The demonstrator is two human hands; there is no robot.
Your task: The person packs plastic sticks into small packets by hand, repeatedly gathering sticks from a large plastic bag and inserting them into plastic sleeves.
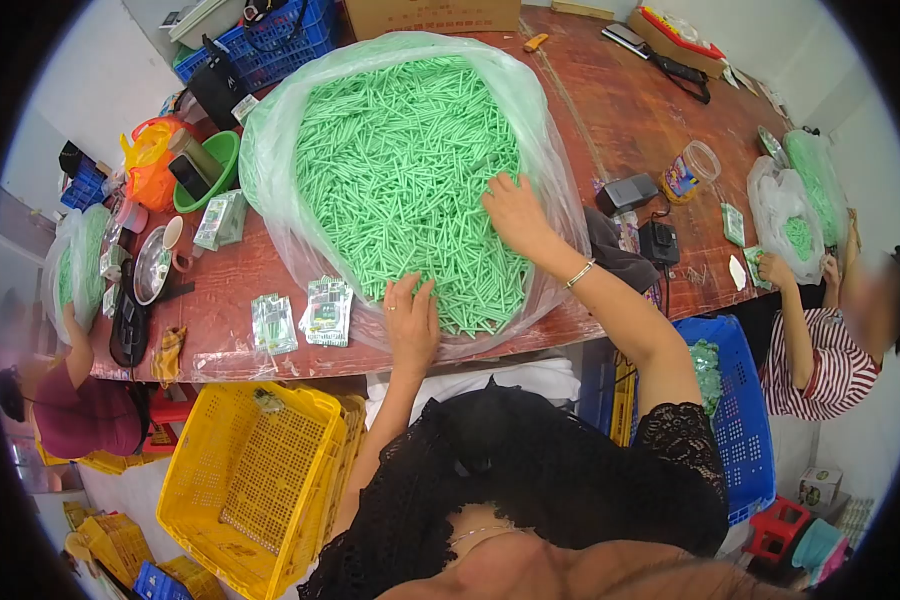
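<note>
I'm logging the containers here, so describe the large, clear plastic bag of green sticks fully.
The large, clear plastic bag sits wide open on the worn red tabletop, its near side reaching the front edge. Its thin, wrinkled film looks soft and slightly cloudy, slumped outward around a broad heap of slim light-green sticks. The left hand is at the near rim; the right hand touches sticks toward the right side. Its underside is hidden.

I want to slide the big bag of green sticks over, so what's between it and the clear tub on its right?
A black, boxy device lies between the bag and the tub, as the head view shows.
</note>
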